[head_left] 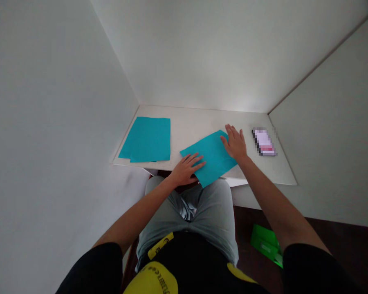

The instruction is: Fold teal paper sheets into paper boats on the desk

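Observation:
A turquoise sheet (213, 157), paper or thin cloth, lies aslant on the white tabletop, one corner hanging past the front edge over my lap. Across its left side rests my left hand (188, 168), open, with the fingers stretched out flat. My right hand (234, 143) is open as well, laid on the sheet's upper right corner with the fingers pointing away from me. Neither hand grips anything. More turquoise sheets (151, 139) of the same kind overlap in a flat pile at the left of the table.
The narrow white table (191, 122) is boxed in by pale walls on the left, back and right. Near its right end lies a phone (264, 142), its screen blurred out. A green box-like object (265, 243) sits on the dark floor at the lower right.

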### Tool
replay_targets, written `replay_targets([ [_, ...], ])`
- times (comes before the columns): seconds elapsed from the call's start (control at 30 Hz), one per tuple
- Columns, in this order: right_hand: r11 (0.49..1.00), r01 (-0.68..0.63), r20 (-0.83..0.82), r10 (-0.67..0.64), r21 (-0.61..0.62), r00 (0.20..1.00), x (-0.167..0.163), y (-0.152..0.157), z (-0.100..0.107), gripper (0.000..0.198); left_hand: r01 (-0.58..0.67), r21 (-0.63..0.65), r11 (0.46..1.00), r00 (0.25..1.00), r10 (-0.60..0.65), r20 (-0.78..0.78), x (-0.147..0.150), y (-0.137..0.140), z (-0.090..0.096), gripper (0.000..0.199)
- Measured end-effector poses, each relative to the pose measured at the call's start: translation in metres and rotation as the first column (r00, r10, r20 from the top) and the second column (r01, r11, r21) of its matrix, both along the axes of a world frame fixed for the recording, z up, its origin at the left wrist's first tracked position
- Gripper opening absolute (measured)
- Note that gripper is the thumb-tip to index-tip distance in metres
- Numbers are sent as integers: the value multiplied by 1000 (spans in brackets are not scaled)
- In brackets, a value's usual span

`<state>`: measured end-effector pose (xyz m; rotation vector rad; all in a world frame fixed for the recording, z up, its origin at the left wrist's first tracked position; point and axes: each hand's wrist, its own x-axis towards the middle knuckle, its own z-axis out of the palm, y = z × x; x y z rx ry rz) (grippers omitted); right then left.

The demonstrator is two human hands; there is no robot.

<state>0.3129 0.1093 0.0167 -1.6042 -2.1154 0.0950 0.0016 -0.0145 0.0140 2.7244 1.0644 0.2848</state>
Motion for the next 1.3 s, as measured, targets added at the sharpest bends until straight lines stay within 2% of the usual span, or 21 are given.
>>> replay_targets([
  [0.1, 987, 149, -162, -139, 52, 977, 12, -29, -1, 71, 10, -20, 1000, 998, -11, -55, 9, 0, 5, 66],
  [0.23, 940, 329, -382, -272, 91, 883, 46, -64, -18, 73, -38, -52, 998, 999, 36, -39, 13, -1, 18, 57],
  [0.3, 931, 363, -415, -315, 42, 854, 56, -76, -28, 75, -150, -99, 984, 988, 153, 25, 9, 9, 31, 53],
  [0.37, 935, 354, -406, -325, -6, 854, 56, -83, -35, 77, -335, -190, 923, 930, 357, 91, -1, 30, 50, 44],
  [0.43, 943, 331, -396, -314, -27, 863, 50, -85, -37, 78, -502, -274, 820, 827, 548, 128, -21, 58, 74, 36],
  [0.5, 951, 308, -386, -295, -29, 874, 40, -84, -37, 78, -596, -276, 754, 735, 651, 189, -52, 86, 101, 38],
  [0.6, 963, 268, -338, -261, -29, 904, 28, -81, -36, 76, -646, -204, 736, 654, 671, 349, -104, 113, 144, 43],
  [0.7, 970, 243, -303, -239, -26, 923, 24, -81, -36, 73, -683, -114, 722, 610, 648, 456, -143, 111, 182, 45],
  [0.73, 971, 239, -302, -236, -27, 924, 25, -82, -37, 72, -684, -77, 726, 618, 632, 468, -150, 105, 191, 46],
  [0.8, 971, 236, -309, -235, -32, 922, 27, -83, -37, 72, -650, 16, 760, 680, 572, 459, -156, 88, 200, 50],
  [0.87, 972, 232, -311, -232, -37, 922, 28, -85, -37, 73, -589, 94, 803, 751, 501, 430, -156, 70, 197, 54],
  [0.93, 974, 225, -303, -225, -34, 926, 28, -85, -37, 74, -556, 127, 821, 787, 472, 396, -155, 58, 179, 56],
  [1.07, 975, 223, -282, -218, -16, 934, 27, -85, -38, 72, -456, 158, 876, 881, 420, 217, -163, 51, 115, 61],
  [1.2, 976, 218, -252, -213, -9, 944, 27, -84, -41, 71, -391, 38, 919, 917, 393, -70, -179, 46, 46, 65],
  [1.3, 978, 210, -218, -206, -4, 954, 27, -84, -41, 71, -380, -61, 923, 916, 366, -165, -187, 37, 16, 59],
])
